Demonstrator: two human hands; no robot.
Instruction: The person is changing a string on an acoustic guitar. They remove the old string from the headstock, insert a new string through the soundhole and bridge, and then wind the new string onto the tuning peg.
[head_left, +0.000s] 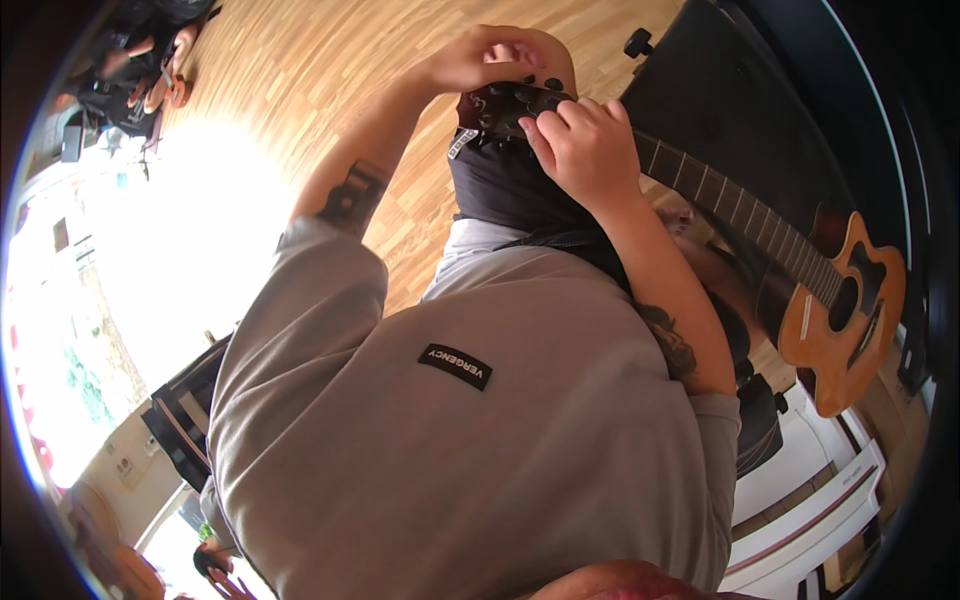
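Observation:
An acoustic guitar (817, 330) with a pale wood top slants across the right side of the head view, its dark headstock (495, 101) lying over a black cloth (487, 180) at the person's knee. My left hand (499, 60) is at the headstock's far edge, fingers curled and thumb close to the black tuning pegs (553, 84); whether it pinches a peg is unclear. My right hand (589, 146) lies closed over the neck where it meets the headstock, thumb stretched along the near side. It hides the nut. Several thin strings run down the fretted neck (735, 199).
A large black case or panel (735, 97) stands behind the neck. Wooden floor (337, 75) spreads beyond the knees. A white keyboard-like object (810, 517) is at lower right, a black bench or case (180, 420) at left. Another person with a small orange ukulele (178, 91) sits far left.

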